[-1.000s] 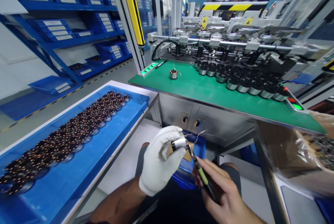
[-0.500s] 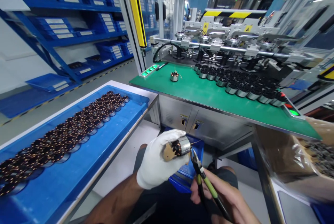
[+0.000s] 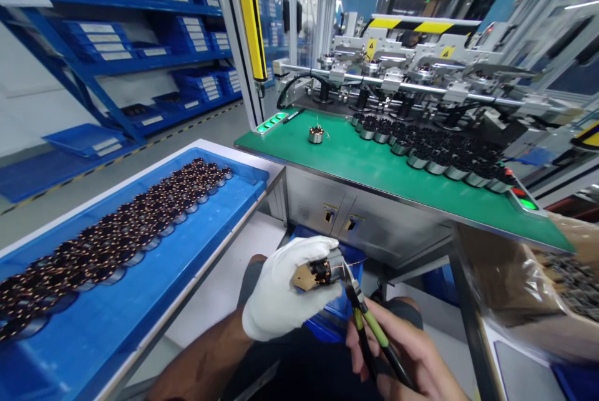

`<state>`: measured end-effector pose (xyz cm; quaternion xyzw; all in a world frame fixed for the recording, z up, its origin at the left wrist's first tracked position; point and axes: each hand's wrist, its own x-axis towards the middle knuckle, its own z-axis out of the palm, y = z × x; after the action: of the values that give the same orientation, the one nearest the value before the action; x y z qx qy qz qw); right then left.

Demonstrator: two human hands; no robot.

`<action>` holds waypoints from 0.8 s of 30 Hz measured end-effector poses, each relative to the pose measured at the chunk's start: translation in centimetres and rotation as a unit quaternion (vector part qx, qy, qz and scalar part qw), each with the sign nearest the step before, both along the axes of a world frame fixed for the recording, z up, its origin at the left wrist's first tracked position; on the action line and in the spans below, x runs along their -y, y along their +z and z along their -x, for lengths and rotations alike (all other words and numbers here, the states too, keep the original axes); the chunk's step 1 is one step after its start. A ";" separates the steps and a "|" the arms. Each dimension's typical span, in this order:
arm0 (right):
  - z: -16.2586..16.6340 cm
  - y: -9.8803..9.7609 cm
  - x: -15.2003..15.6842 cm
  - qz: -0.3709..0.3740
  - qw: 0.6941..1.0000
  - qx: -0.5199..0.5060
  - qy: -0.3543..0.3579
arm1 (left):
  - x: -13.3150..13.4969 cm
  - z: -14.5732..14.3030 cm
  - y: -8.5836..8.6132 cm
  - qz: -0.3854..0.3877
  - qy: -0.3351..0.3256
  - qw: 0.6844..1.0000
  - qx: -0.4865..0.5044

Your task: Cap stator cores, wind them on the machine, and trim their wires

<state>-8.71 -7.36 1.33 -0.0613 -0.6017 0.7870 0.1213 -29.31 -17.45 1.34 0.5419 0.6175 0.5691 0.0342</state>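
My left hand (image 3: 285,285), in a white glove, is closed around a motor stator (image 3: 331,265) with a silver ring and copper windings. A thin copper wire (image 3: 356,262) sticks out from its right side. My bare right hand (image 3: 397,348) grips wire cutters (image 3: 372,326) with black and yellow-green handles. The cutter jaws are right at the stator's right face, by the wire; whether they touch the wire I cannot tell. Another stator (image 3: 316,134) with loose wire ends stands upright on the green worktop (image 3: 299,148).
On the left, a blue tray (image 3: 219,226) holds many wound stators (image 3: 116,236). Black-topped cores (image 3: 435,148) stand in rows before the machine (image 3: 407,80). Below my hands is a blue bin (image 3: 322,331). A plastic-lined carton (image 3: 515,289) sits at the right.
The cutters' jaws have moved up against the stator's right face. My left hand has tilted the stator slightly, and the view has shifted a little.
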 end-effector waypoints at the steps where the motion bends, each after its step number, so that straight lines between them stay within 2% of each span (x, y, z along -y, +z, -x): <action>1: 0.0 0.0 0.0 -0.003 1.000 0.005 -0.002 | 0.0 0.0 0.1 0.007 0.004 1.000 -0.008; 11: 0.0 -0.8 -0.4 -0.042 0.996 0.071 -0.018 | -0.3 0.0 1.1 0.085 0.038 0.995 -0.044; 13: 0.3 -1.1 -0.4 -0.057 0.996 0.054 -0.040 | -0.2 0.1 0.9 0.101 0.042 0.993 -0.046; 16: 1.0 -1.0 -0.5 -0.104 0.989 0.035 -0.095 | -0.3 0.4 0.6 0.121 0.043 0.990 -0.056; 18: 1.3 -0.8 -0.8 -0.135 0.982 0.070 -0.113 | -0.5 0.6 0.2 0.126 0.050 0.989 -0.055; 21: 1.2 -1.0 -1.6 -0.168 0.971 0.131 -0.105 | -0.5 0.8 -0.1 0.136 0.058 0.988 -0.038; 24: 0.4 -2.5 -2.9 -0.237 0.956 0.159 -0.071 | 0.3 0.7 -0.3 0.136 0.060 0.989 -0.013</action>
<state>-9.13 -4.50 -1.21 -0.1975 -0.7763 0.5916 0.0910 -30.04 -17.72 1.00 0.5019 0.7207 0.4738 0.0649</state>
